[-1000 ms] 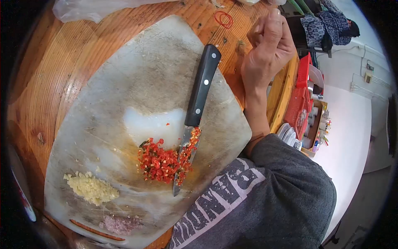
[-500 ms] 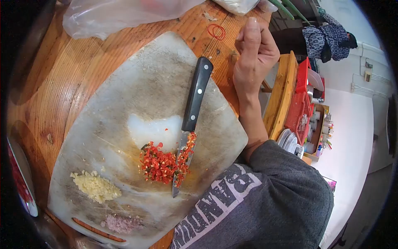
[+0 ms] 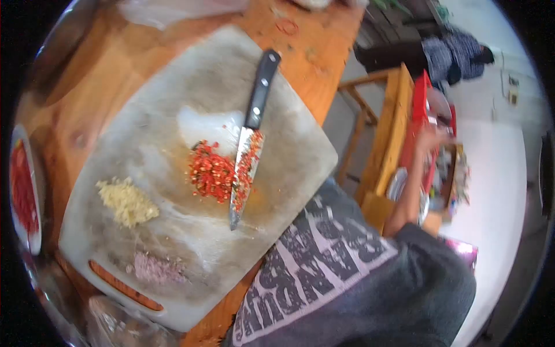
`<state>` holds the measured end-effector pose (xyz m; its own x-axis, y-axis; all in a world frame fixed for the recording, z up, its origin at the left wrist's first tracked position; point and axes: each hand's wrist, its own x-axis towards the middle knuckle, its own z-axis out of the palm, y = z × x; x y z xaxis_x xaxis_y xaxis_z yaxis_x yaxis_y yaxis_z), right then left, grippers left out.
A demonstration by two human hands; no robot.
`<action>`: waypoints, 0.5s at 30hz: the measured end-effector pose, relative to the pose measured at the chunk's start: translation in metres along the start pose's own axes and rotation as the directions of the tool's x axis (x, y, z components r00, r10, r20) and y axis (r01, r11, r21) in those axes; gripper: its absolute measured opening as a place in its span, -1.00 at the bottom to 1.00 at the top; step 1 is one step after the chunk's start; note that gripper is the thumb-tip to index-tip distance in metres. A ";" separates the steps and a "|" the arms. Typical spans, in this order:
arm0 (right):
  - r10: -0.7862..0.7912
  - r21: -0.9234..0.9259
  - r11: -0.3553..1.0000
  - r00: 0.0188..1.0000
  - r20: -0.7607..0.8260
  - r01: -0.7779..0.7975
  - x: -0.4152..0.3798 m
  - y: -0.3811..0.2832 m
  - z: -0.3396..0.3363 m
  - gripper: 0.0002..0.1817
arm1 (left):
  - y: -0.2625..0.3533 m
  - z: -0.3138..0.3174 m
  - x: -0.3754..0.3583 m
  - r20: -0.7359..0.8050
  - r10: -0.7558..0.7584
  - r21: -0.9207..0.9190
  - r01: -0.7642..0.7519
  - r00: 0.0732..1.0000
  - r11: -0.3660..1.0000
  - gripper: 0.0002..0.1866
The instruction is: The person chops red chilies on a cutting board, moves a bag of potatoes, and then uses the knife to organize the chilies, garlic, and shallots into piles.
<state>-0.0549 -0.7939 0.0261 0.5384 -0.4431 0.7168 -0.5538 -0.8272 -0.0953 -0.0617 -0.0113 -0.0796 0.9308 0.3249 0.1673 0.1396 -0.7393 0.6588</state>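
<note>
My right hand (image 3: 430, 139) is raised at the right, seen in front of the red baskets and blurred by motion; how its fingers are held cannot be made out. My left hand is out of view. A black-handled kitchen knife (image 3: 255, 110) lies untouched on the worn white cutting board (image 3: 214, 63), with bits of red chili stuck along its blade. Against the blade sits a heap of chopped red chili (image 3: 211, 173). Minced garlic (image 3: 128, 202) is piled to the left, and chopped shallot (image 3: 157, 269), pinkish, lies near the board's handle slot.
A plate of red food (image 3: 24, 196) stands at the left edge. Plastic bags (image 3: 179, 11) and red rubber bands (image 3: 287, 26) lie at the table's top. Beyond are a wooden table (image 3: 387, 139), red baskets (image 3: 421, 98), dishes and another person (image 3: 457, 55).
My right hand, closed above the table before, has swung right, away from the board. The view has shifted, showing more of the plate at left. The knife still lies on the board.
</note>
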 end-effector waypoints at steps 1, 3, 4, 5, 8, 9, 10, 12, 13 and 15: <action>-0.004 0.018 1.000 0.909 -0.416 0.013 0.019 -0.032 -0.001 -0.47 | -0.019 0.029 0.011 -0.016 0.016 -0.025 -0.017 1.000 1.000 -0.46; -0.031 0.165 0.967 0.734 -0.678 0.193 0.039 -0.151 -0.054 -0.35 | -0.011 0.042 0.005 0.041 0.072 -0.068 -0.070 0.997 0.995 -0.46; -0.151 0.109 0.939 0.676 -0.721 0.325 0.032 -0.197 -0.080 -0.35 | -0.005 0.055 0.003 0.054 0.097 -0.104 -0.091 0.994 0.990 -0.46; -0.194 0.140 0.892 0.643 -0.741 0.430 0.028 -0.231 -0.095 -0.37 | 0.002 0.064 -0.001 0.074 0.111 -0.127 -0.101 0.991 0.987 -0.46; -0.202 0.411 0.729 0.746 -0.635 0.548 -0.020 -0.276 -0.074 -0.44 | 0.015 0.091 -0.016 0.092 0.145 -0.189 -0.125 0.985 0.974 -0.46; -0.300 0.382 0.714 0.750 -0.590 0.586 -0.033 -0.280 -0.055 -0.45 | 0.015 0.099 -0.018 0.100 0.152 -0.207 -0.129 0.983 0.970 -0.46; -0.394 0.360 0.692 0.745 -0.538 0.626 -0.045 -0.284 -0.035 -0.45 | 0.018 0.107 -0.019 0.111 0.159 -0.223 -0.132 0.981 0.966 -0.46; -0.442 0.586 0.527 0.788 -0.429 0.615 -0.069 -0.314 -0.021 -0.42 | 0.022 0.116 -0.020 0.126 0.178 -0.237 -0.144 0.976 0.961 -0.46; -0.407 0.718 0.458 0.842 -0.354 0.523 -0.076 -0.316 -0.012 -0.40 | 0.024 0.121 -0.021 0.137 0.182 -0.243 -0.146 0.974 0.959 -0.46; -0.395 0.740 0.481 0.870 -0.295 0.470 -0.072 -0.325 -0.020 -0.39 | 0.032 0.117 -0.015 0.155 0.199 -0.251 -0.156 0.968 0.955 -0.46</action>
<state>0.0739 -0.4865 0.0196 0.4994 0.0431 0.8653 0.4567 -0.8618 -0.2206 -0.0316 -0.1085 -0.1467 0.9809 0.0755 0.1791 -0.0968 -0.6090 0.7872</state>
